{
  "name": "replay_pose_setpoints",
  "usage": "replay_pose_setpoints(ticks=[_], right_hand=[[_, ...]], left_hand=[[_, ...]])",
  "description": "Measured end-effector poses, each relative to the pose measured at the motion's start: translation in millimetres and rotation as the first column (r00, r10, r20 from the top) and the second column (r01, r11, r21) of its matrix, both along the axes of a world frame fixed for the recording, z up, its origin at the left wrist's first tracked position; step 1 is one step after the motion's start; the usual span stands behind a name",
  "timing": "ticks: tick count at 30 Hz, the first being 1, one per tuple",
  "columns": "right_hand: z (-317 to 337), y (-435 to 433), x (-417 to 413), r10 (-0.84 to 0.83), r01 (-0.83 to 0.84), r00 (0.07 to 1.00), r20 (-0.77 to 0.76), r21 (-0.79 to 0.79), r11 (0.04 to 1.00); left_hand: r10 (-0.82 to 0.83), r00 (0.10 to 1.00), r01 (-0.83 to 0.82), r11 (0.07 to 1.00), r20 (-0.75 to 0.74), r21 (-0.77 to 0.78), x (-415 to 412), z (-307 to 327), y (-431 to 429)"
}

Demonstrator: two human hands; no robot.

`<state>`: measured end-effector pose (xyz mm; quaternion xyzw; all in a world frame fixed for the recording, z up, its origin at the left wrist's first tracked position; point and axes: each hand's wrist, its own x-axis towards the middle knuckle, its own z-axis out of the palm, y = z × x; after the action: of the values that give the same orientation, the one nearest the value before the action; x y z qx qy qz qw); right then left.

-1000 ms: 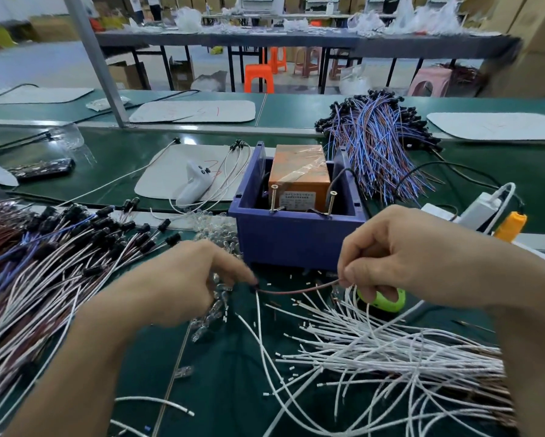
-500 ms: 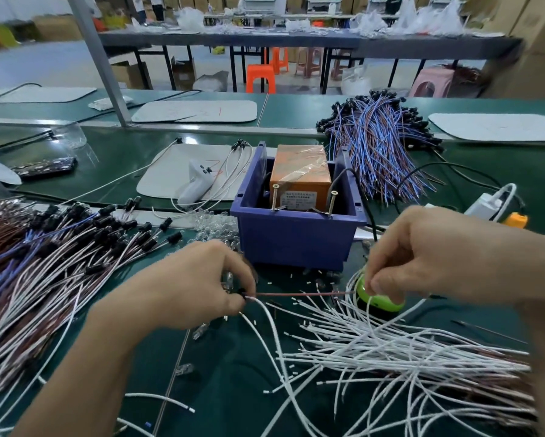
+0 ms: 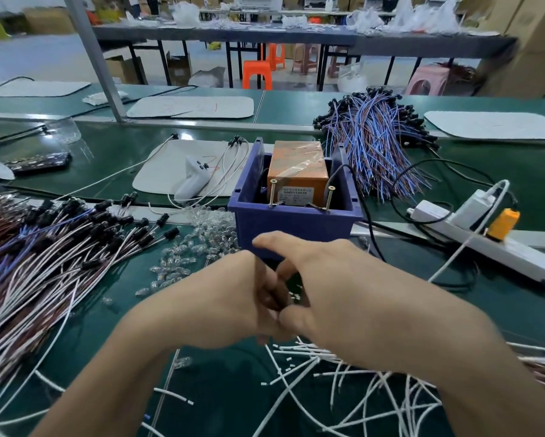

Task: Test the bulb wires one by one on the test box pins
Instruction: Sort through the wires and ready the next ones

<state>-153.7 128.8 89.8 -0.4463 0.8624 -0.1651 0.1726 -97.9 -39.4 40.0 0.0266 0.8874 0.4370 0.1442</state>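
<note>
The test box is a purple bin (image 3: 296,225) holding an orange block (image 3: 298,165). Two upright screw pins (image 3: 271,192) (image 3: 330,197) stand at its front edge. My left hand (image 3: 220,304) and my right hand (image 3: 337,294) meet just in front of the bin, low over the green bench. Their curled fingers touch each other. The brown bulb wire they pinched a moment ago is hidden between them. My right index finger sticks out toward the bin's front wall.
Capped wires (image 3: 59,247) are heaped at the left and loose white wires (image 3: 359,389) at the lower right. Clear bulbs (image 3: 201,238) lie left of the bin. A blue and brown bundle (image 3: 375,146) lies behind it, and a power strip (image 3: 485,241) sits at the right.
My hands were apart with a brown wire stretched between them. They have come together in front of the bin, and the wire has gone out of sight.
</note>
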Motion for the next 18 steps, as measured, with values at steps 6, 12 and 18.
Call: replay_pose_setpoints(ticks=[6,12,18], right_hand=[[-30.5,2.7,-1.4,-0.024,0.029,0.993,0.117,-0.044,0.999],[-87.9,-2.6,17.0,-0.151,0.256,0.955,0.256,-0.453,0.854],[-106.7,6.2,-3.3,-0.200,0.346,0.935,0.294,-0.624,0.701]], left_hand=[[0.105,0.989,-0.084,0.977,0.105,-0.194,4.9,-7.4,-1.3],[0.339,0.890,-0.408,0.892,-0.305,-0.197,16.9,-32.3,-4.4],[0.439,0.875,-0.383,0.886,-0.206,0.261,16.6,-44.4,-3.3]])
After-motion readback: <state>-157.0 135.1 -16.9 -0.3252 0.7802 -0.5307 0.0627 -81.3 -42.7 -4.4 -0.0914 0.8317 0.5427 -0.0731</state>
